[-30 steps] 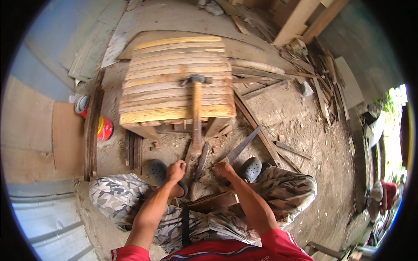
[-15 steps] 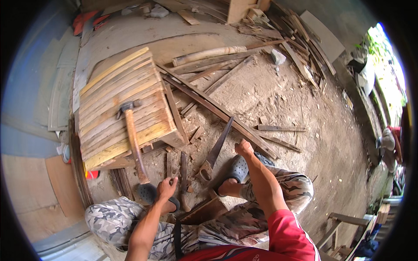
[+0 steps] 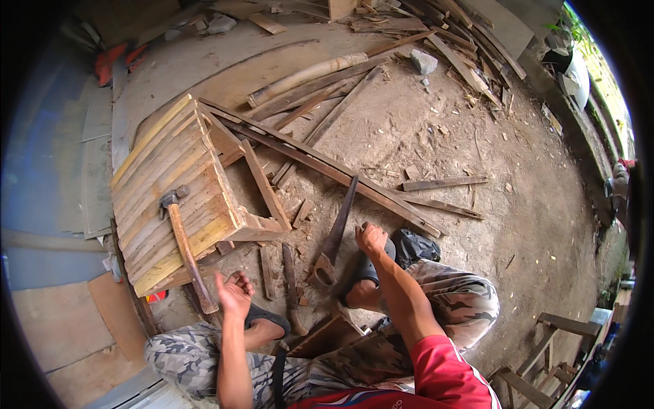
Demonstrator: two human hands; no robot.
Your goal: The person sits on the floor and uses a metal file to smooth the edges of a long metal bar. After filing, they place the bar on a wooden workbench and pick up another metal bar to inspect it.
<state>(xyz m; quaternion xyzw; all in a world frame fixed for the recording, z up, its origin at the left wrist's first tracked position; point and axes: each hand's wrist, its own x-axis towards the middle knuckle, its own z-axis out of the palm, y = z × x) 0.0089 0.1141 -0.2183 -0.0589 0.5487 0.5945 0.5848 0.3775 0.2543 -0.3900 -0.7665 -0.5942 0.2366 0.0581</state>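
Palm up and fingers spread, my left hand [image 3: 235,294] is empty beside the handle end of a claw hammer [image 3: 182,245]. The hammer lies across the slatted top of a small wooden stool or table [image 3: 167,177], whose open frame shows on its right side. My right hand [image 3: 370,238] hangs over my right shoe with its fingers curled; whether anything small is in them is hidden. Between my feet lies a handsaw [image 3: 332,238], its blade tip against a long wooden beam [image 3: 327,167]. Left of the saw is a wooden-handled tool [image 3: 293,293], its head unclear.
Short wood strips [image 3: 446,183] and offcuts lie on the dirt floor. A heap of scrap boards [image 3: 470,61] fills the far right, near a grey stone [image 3: 424,62]. A black plastic bag [image 3: 417,247] sits by my right knee. A wooden frame [image 3: 538,361] stands at lower right.
My left hand has risen and turned from curled fingers to an open palm. The slatted piece looks more tilted, showing more of its open side, with the hammer still on it. The view has shifted slightly.
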